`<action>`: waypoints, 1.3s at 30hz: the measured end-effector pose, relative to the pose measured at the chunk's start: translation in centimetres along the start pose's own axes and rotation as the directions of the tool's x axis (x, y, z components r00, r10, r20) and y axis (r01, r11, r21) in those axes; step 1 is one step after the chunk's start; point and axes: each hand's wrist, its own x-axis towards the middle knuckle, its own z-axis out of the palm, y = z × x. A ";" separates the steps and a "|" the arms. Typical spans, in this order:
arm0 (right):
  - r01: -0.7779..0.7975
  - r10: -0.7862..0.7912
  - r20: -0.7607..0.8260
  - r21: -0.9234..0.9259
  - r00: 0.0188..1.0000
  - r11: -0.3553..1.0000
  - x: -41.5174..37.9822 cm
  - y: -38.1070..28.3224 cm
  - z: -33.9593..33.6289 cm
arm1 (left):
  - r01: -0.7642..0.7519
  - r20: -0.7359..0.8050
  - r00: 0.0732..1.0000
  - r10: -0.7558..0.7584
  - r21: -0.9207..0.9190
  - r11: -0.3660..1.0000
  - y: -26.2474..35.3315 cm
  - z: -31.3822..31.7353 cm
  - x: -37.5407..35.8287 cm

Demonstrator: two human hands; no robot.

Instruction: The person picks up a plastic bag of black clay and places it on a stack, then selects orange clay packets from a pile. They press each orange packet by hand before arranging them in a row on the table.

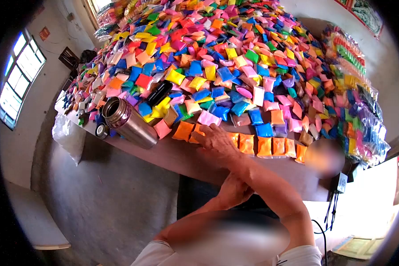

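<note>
A row of orange packets (264,146) lies along the near edge of the table. My right hand (217,144) reaches leftward over the row, its fingers apart and touching the packets near the row's left part; the hand covers some of them. Another orange packet (183,131) lies just left of my fingertips, and a pink packet (209,118) is just beyond them. Nearer my body, my left hand (235,190) is under my right forearm, close to the table edge. Its fingers are mostly hidden, and whether it holds anything does not show.
A large heap of colourful packets (217,57) covers the table (164,157). An uncapped steel flask (130,122), its lid (102,130) and a black cylinder (159,92) are at the left. Clear bags of packets (361,106) stand right. A plastic bag (68,137) hangs left.
</note>
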 end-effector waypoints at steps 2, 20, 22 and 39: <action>-0.049 0.046 0.075 0.032 0.996 0.998 0.7 -0.7 -0.2 | 0.060 0.030 0.998 -0.058 -0.075 0.995 -0.4 0.2 -0.3; -0.600 0.613 -0.494 0.209 0.617 0.772 -20.8 0.2 -8.3 | -0.067 0.033 0.998 0.062 0.171 0.983 1.6 -0.6 1.3; -0.712 0.671 -0.565 0.196 0.480 0.674 -24.3 1.0 -8.2 | -0.087 0.020 0.996 0.085 0.173 0.981 1.5 -0.3 1.4; -0.776 0.510 -0.815 0.126 0.275 0.618 -30.3 1.0 -9.4 | -0.084 -0.027 0.995 0.096 0.287 0.954 1.1 0.8 0.7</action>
